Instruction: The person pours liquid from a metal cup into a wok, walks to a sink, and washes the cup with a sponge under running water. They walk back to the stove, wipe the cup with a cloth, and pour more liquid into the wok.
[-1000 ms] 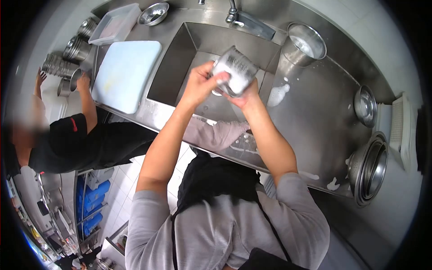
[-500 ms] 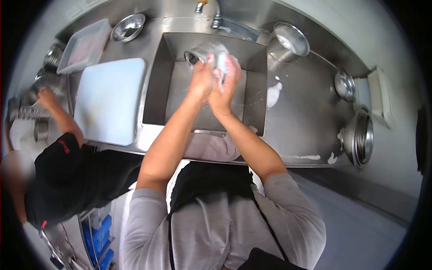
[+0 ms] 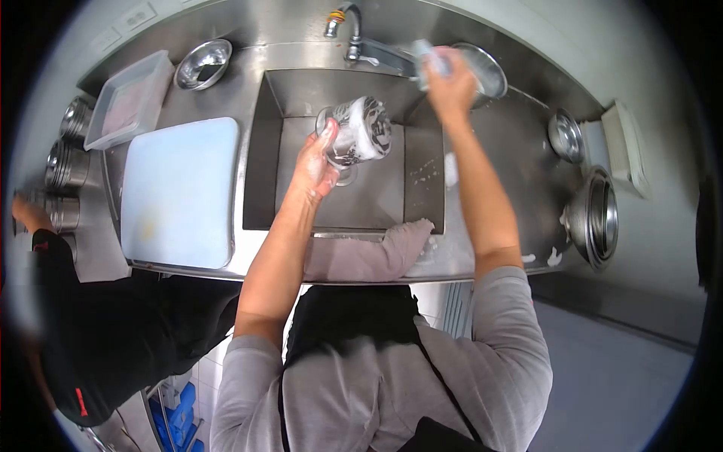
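Over the sink (image 3: 265,177), my left hand (image 3: 316,162) grips a soapy metal canister (image 3: 354,135). It is tilted on its side, with foam around its wall and one round end facing right. My right hand (image 3: 453,84) is raised at the back right, closed on a pale, blurred sponge (image 3: 431,64). That hand overlaps the left rim of a metal pot (image 3: 489,74) standing beside the sink. The faucet (image 3: 352,45) rises behind the basin, left of the sponge.
A white cutting board (image 3: 181,196) lies left of the sink, with a plastic tub (image 3: 162,79) and metal bowl (image 3: 203,64) behind it. A cloth (image 3: 354,260) drapes the front edge. Nested bowls (image 3: 602,218) stand at right. A co-worker's hand (image 3: 32,215) reaches toward metal containers at left.
My hands have separated: the right moved up and right with the sponge, while the left keeps the canister over the sink. The co-worker's hand has shifted left and down in view.
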The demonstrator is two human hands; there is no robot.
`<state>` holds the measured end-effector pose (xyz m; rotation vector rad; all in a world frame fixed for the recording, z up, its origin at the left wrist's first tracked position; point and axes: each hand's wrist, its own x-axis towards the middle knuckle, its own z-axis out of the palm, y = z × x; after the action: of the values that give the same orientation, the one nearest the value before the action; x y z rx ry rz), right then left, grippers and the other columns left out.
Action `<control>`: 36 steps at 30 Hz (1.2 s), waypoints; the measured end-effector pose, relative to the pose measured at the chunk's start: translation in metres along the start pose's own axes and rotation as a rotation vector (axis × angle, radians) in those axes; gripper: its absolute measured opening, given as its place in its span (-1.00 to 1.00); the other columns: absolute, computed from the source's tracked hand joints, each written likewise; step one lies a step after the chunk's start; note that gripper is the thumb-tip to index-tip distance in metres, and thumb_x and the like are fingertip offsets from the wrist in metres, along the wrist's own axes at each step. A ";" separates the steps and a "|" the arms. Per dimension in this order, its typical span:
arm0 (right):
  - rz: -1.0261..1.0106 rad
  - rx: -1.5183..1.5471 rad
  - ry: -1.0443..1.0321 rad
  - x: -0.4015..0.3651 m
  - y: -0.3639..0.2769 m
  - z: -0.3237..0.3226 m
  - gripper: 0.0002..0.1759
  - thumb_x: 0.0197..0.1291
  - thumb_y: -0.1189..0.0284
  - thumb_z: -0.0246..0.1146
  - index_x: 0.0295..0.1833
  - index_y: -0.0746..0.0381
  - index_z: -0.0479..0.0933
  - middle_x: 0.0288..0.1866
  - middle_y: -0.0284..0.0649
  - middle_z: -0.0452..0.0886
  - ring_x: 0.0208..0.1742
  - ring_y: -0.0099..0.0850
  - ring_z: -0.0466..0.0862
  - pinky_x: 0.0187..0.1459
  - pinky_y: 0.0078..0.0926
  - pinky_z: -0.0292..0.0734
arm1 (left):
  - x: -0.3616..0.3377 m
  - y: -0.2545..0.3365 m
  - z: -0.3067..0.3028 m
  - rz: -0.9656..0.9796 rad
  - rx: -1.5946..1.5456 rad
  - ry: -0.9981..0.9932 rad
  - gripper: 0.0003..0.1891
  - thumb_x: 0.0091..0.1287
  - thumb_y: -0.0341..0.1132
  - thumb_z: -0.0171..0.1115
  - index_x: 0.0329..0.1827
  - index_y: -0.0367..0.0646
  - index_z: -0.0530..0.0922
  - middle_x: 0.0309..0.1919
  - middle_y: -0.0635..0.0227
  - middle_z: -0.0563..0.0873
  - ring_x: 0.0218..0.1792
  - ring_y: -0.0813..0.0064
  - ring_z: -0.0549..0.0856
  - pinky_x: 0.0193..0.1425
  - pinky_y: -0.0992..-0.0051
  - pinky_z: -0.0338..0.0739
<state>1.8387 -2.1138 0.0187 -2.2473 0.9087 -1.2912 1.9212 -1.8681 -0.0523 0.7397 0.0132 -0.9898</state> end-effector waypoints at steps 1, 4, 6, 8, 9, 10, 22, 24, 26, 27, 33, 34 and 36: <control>-0.213 -0.051 0.090 0.025 0.034 0.001 -0.68 0.15 0.20 0.39 -0.03 0.12 0.70 -0.12 -0.12 0.76 -0.11 -0.09 0.73 -0.02 -0.19 0.60 | 0.002 0.004 0.002 0.022 0.046 0.091 -0.57 0.40 -0.12 0.35 0.15 -0.21 0.49 -0.04 0.28 0.70 0.00 0.33 0.72 0.12 0.15 0.64; -0.259 -0.344 -0.052 0.065 0.076 0.002 -0.70 0.22 0.22 0.33 -0.06 0.19 0.71 -0.08 -0.08 0.75 -0.01 -0.01 0.69 0.03 -0.14 0.57 | 0.007 0.012 -0.003 0.029 0.152 0.215 -0.66 0.37 -0.27 0.33 0.09 -0.24 0.49 -0.08 0.24 0.69 -0.07 0.30 0.74 0.05 0.19 0.68; -0.310 -0.544 -0.138 0.071 0.090 0.016 -0.70 0.25 0.23 0.30 -0.09 0.24 0.71 -0.07 -0.05 0.74 0.03 0.00 0.67 0.04 -0.14 0.56 | 0.017 0.011 -0.010 0.012 0.184 0.247 -0.69 0.35 -0.35 0.29 0.08 -0.27 0.47 -0.10 0.21 0.68 -0.14 0.32 0.74 0.01 0.26 0.70; -0.353 -0.422 -0.202 0.054 0.066 0.038 -0.67 0.32 0.24 0.20 -0.13 0.28 0.71 -0.05 0.00 0.73 0.06 0.02 0.66 0.09 -0.11 0.56 | 0.027 0.010 -0.012 -0.008 0.161 0.235 -0.71 0.34 -0.40 0.26 0.06 -0.29 0.47 -0.14 0.18 0.68 -0.17 0.32 0.75 -0.01 0.27 0.70; -0.310 -0.392 -0.268 0.041 0.053 0.057 -0.67 0.34 0.24 0.17 -0.13 0.28 0.70 -0.04 0.00 0.72 0.06 0.02 0.66 0.10 -0.07 0.55 | 0.032 0.009 -0.014 -0.020 0.151 0.232 -0.72 0.33 -0.42 0.25 0.05 -0.31 0.47 -0.15 0.17 0.68 -0.18 0.31 0.75 -0.02 0.28 0.71; -0.076 -0.356 -0.485 0.033 0.032 0.070 -0.64 0.36 0.23 0.13 -0.11 0.30 0.69 -0.08 0.03 0.73 0.06 0.04 0.68 0.12 0.00 0.54 | 0.039 0.007 -0.018 -0.029 0.164 0.226 -0.73 0.34 -0.44 0.24 0.04 -0.32 0.47 -0.16 0.17 0.68 -0.18 0.31 0.75 -0.02 0.28 0.70; 0.202 0.337 -0.331 -0.027 -0.024 0.173 -0.71 0.14 0.43 0.28 -0.03 0.27 0.68 -0.27 0.08 0.74 -0.28 -0.04 0.75 -0.18 -0.13 0.64 | 0.120 -0.010 -0.043 -0.026 0.054 0.392 -0.82 0.42 -0.46 0.12 -0.01 -0.35 0.54 -0.13 0.09 0.69 -0.18 0.23 0.76 -0.09 0.20 0.70; -0.013 0.195 -0.458 -0.068 -0.042 0.167 -0.69 0.20 0.26 0.28 -0.02 0.19 0.70 -0.21 0.09 0.73 -0.14 0.08 0.72 -0.03 -0.01 0.58 | 0.129 -0.009 -0.042 0.033 0.086 0.450 -0.82 0.44 -0.42 0.13 0.00 -0.32 0.55 -0.10 0.11 0.70 -0.17 0.24 0.76 -0.11 0.22 0.70; -0.134 0.279 -0.824 -0.094 -0.041 0.178 -0.57 0.27 0.10 0.21 0.04 0.19 0.67 -0.12 0.04 0.73 0.01 0.08 0.68 0.12 0.02 0.51 | 0.143 -0.018 -0.071 0.055 -0.300 0.117 -0.76 0.52 -0.28 0.11 0.08 -0.26 0.55 0.03 0.15 0.69 -0.02 0.27 0.72 0.07 0.20 0.65; -0.212 0.185 -0.841 -0.093 -0.044 0.179 -0.53 0.29 0.06 0.17 0.07 0.18 0.66 -0.09 0.04 0.72 0.05 0.07 0.67 0.14 0.00 0.50 | 0.139 -0.018 -0.075 0.117 -0.292 0.079 -0.73 0.53 -0.27 0.08 0.13 -0.27 0.53 0.07 0.14 0.67 0.05 0.27 0.70 0.14 0.20 0.62; 0.027 0.243 -0.991 -0.105 -0.027 0.192 -0.38 0.30 -0.12 0.18 0.18 0.17 0.63 0.12 0.03 0.68 0.20 -0.06 0.63 0.20 -0.11 0.49 | 0.100 -0.012 -0.066 0.208 -0.269 0.733 -0.64 0.56 -0.26 0.00 0.25 -0.34 0.48 0.17 0.10 0.63 0.17 0.20 0.64 0.26 0.19 0.57; 0.178 0.323 -1.008 -0.115 -0.014 0.200 -0.36 0.28 -0.14 0.20 0.19 0.16 0.63 0.14 0.01 0.68 0.22 -0.09 0.63 0.22 -0.13 0.48 | 0.100 -0.015 -0.077 0.199 -0.316 0.814 -0.64 0.56 -0.27 0.00 0.24 -0.36 0.49 0.16 0.09 0.64 0.17 0.19 0.65 0.25 0.18 0.57; 0.490 0.473 -1.025 -0.131 0.012 0.211 -0.32 0.25 -0.18 0.23 0.22 0.15 0.61 0.18 -0.04 0.67 0.26 -0.17 0.61 0.27 -0.19 0.44 | 0.103 -0.017 -0.105 0.188 -0.306 0.776 -0.65 0.53 -0.29 0.01 0.21 -0.38 0.51 0.15 0.08 0.65 0.15 0.18 0.67 0.24 0.19 0.58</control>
<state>1.9693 -2.0270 -0.1741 -1.7588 0.5854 -0.0405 1.9996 -1.8911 -0.1754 0.7839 0.7408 -0.4584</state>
